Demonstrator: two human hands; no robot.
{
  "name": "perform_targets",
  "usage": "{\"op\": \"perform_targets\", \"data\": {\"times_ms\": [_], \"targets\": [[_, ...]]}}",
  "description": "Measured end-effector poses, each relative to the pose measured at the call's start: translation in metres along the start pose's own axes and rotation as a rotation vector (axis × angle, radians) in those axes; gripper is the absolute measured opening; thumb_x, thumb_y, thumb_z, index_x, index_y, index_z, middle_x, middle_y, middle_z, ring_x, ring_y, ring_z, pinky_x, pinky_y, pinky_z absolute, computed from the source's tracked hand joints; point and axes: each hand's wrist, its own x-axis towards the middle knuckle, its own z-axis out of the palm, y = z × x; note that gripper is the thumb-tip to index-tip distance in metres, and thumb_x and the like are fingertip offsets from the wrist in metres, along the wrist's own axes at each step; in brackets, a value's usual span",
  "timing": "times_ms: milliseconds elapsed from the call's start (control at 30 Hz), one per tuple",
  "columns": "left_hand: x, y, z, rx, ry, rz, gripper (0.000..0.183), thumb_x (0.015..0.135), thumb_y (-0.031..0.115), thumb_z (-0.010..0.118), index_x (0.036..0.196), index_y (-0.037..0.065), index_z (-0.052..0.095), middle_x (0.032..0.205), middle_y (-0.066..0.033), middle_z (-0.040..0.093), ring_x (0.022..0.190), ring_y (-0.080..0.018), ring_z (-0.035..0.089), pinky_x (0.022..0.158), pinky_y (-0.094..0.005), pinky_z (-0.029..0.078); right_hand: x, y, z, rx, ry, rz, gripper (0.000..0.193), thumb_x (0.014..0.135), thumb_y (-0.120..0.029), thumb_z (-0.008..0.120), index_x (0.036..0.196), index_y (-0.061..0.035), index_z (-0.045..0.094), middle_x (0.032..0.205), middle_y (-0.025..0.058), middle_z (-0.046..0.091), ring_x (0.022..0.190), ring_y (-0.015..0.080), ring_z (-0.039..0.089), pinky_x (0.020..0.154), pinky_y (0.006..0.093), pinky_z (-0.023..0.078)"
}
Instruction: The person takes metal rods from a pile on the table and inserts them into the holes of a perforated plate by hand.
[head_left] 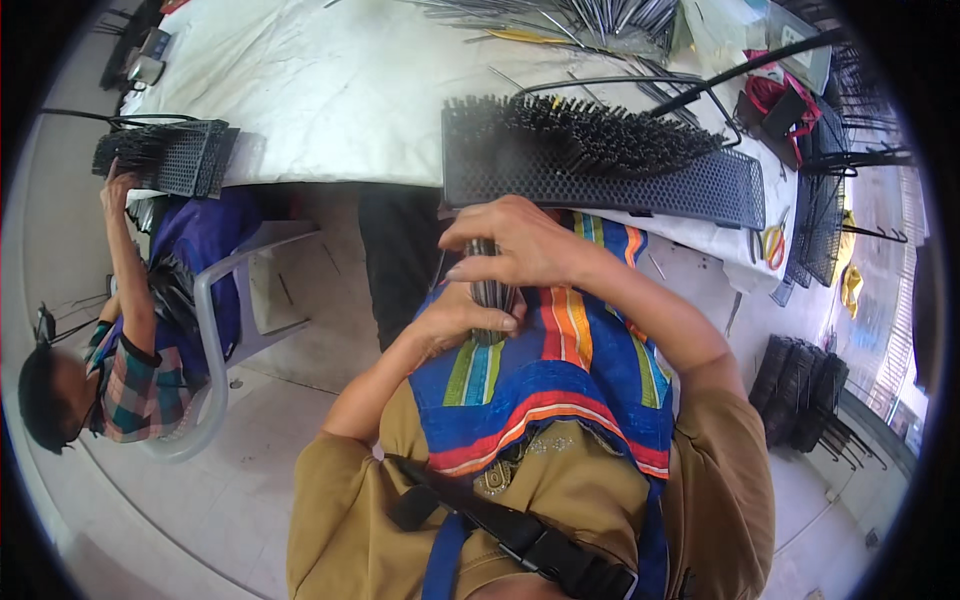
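Note:
A tight bundle of thin dark rods [491, 291] stands roughly upright in front of my apron. My left hand [462, 318] is closed round its lower part, thumb across the front. From above, my right hand [520, 243] grips its upper part, with its fingers curled over the far side. Just beyond my hands, at the table edge, lies a black perforated mesh rack [690, 187]. Many short black rods [600, 135] stick up densely from its holes. What the rods are for cannot be told.
A white-covered table [330, 90] stretches ahead, with loose grey rods [610, 25] at its far side. Scissors [773, 245] hang at the right edge. At left, a seated co-worker touches another mesh rack [190, 160]. Dark racks [800, 395] stand on the floor at right.

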Motion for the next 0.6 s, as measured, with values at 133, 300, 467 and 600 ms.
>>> {"op": "perform_targets", "data": {"times_ms": [133, 300, 467, 600], "targets": [[0.009, 0.006, 0.007, 0.211, 0.005, 0.026, 0.033, 0.071, 0.000, 0.074, 0.099, -0.002, 0.058, 0.082, -0.0116, 0.066, 0.072, -0.0177, 0.065, 0.069, -0.0309, 0.055, -0.037, 0.006, 0.007, 0.738, 0.585, 0.165, 0.025, 0.094, -0.015, 0.054, 0.099, 0.0054, 0.066, 0.094, 0.0109, 0.069, 0.088, 0.0182, 0.067, 0.082, 0.0312, 0.052], [0.039, -0.003, -0.003, 0.119, 0.149, 0.304, 0.019, 0.078, -0.004, 0.064, 0.097, -0.004, 0.059, 0.079, -0.0121, 0.065, 0.065, -0.0201, 0.064, 0.060, -0.0296, 0.054, -0.071, 0.048, 0.000, 0.658, 0.940, 0.240, 0.023, 0.096, -0.016, 0.052, 0.097, 0.0028, 0.066, 0.086, 0.0080, 0.068, 0.072, 0.0106, 0.062, 0.068, 0.0244, 0.050], [0.056, -0.012, -0.012, -0.155, 0.323, -0.062, 0.022, 0.078, -0.004, 0.065, 0.100, -0.004, 0.061, 0.078, -0.0132, 0.065, 0.062, -0.0201, 0.064, 0.056, -0.0296, 0.054, -0.079, 0.081, 0.048, 0.705, 0.729, 0.579, 0.021, 0.087, -0.020, 0.067, 0.092, 0.0004, 0.066, 0.074, 0.0022, 0.063, 0.062, 0.0061, 0.055, 0.054, 0.0223, 0.042], [0.054, -0.006, -0.015, -0.080, 0.319, -0.082, 0.026, 0.077, -0.003, 0.066, 0.103, -0.005, 0.062, 0.080, -0.0132, 0.066, 0.064, -0.0199, 0.066, 0.057, -0.0290, 0.055, -0.061, 0.078, 0.045, 0.796, 0.761, 0.560, 0.016, 0.084, -0.015, 0.071, 0.086, -0.0003, 0.065, 0.073, 0.0032, 0.063, 0.060, 0.0060, 0.055, 0.050, 0.0205, 0.041]]}}
